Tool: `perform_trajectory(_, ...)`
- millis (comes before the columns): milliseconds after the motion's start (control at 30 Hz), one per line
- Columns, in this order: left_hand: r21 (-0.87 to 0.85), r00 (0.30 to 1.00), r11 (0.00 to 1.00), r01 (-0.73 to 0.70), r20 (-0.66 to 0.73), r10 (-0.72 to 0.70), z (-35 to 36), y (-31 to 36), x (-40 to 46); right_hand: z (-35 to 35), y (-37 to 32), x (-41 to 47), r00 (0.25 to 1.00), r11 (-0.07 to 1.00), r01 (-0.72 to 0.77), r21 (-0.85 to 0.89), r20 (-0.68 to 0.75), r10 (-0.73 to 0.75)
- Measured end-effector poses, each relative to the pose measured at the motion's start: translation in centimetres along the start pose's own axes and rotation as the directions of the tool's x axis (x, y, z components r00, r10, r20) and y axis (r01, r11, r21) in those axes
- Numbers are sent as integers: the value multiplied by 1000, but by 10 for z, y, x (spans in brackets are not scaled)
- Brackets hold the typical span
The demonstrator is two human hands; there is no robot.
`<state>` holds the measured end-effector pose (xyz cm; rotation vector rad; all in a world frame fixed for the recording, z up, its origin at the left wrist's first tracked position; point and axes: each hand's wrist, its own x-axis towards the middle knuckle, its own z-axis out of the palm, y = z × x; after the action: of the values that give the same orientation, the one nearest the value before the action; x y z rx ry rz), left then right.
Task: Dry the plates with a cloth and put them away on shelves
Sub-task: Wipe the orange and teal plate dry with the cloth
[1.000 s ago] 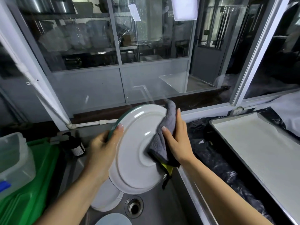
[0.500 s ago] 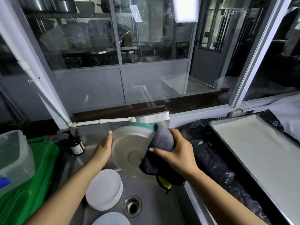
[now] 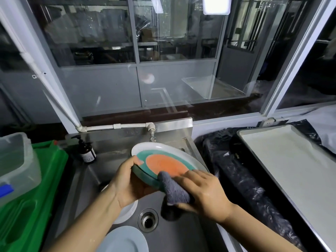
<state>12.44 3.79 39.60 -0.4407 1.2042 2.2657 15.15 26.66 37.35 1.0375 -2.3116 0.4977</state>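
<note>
The left hand (image 3: 130, 180) grips the near-left rim of a plate (image 3: 166, 161) with an orange centre, a teal ring and a white edge, thumb on the top face and fingers curled beneath. The plate is held tilted over a stainless steel sink (image 3: 87, 179), just below the tap (image 3: 151, 132). The right hand (image 3: 203, 193) clutches a grey cloth (image 3: 172, 188) and presses it against the plate's near edge. Under the left wrist sits a stack of white plates (image 3: 127, 211), partly hidden, with a pale blue plate (image 3: 125, 239) nearer the camera, beside the drain (image 3: 147, 220). A brown pump bottle (image 3: 85, 150) stands at the sink's back-left corner (its label is too small to read). A green crate (image 3: 45, 188) lies left, a metal tray (image 3: 294, 170) right.
</note>
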Motion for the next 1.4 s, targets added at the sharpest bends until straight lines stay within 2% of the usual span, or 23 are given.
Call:
perform_trajectory(100, 38, 1000, 999, -9, 15, 9, -2, -6, -5, 7, -4, -9, 973, 979, -124, 159, 214, 89)
perform_trajectory(200, 18, 998, 998, -57, -4, 57, -6, -12, -8, 12, -2, -17, 918, 896, -330, 296, 323, 231)
perform_trajectory(267, -9, 997, 997, -80, 3, 80, -11, -15, -12, 14, 0, -20, 897, 897, -365, 248, 350, 269)
perform_trajectory(367, -18, 994, 994, -104, 19, 104, -20, -20, -15, 14, 1, -21, 904, 938, -327, 112, 325, 276)
perform_trajectory(433, -25, 993, 993, -119, 17, 119, -24, -22, -17, 16, -1, -18, 865, 895, -402, 192, 399, 303)
perform_trajectory(500, -20, 990, 990, -137, 32, 138, -25, -22, -19, 22, -7, -12, 799, 774, -518, 363, 528, 288)
perform_trajectory(567, 8, 986, 989, -146, 84, 144, -24, -22, -23, 24, -14, -1, 777, 701, -547, 457, 589, 222)
perform_trajectory(700, 48, 990, 992, -116, 84, 112, -25, -21, -28, 32, -21, 27, 846, 729, -423, 538, 523, 104)
perform_trajectory(833, 114, 993, 992, -46, 114, 32, -24, -27, -30, 48, -16, 61, 896, 827, -315, 467, 433, 97)
perform_trajectory(967, 136, 984, 990, -39, 175, 15, -18, -31, -37, 55, 3, 86, 886, 874, -359, 328, 413, 209)
perform_trajectory(1100, 109, 984, 990, -85, 164, 66, -17, -33, -38, 56, 33, 80, 861, 897, -428, 112, 352, 367)
perform_trajectory(1233, 66, 978, 983, -171, 134, 161, -19, -33, -36, 49, 48, 60, 802, 887, -457, -66, 401, 443)
perform_trajectory(1400, -1, 970, 981, -194, 146, 192, -15, -36, -32, 37, 30, 39, 702, 814, -565, -133, 441, 559)
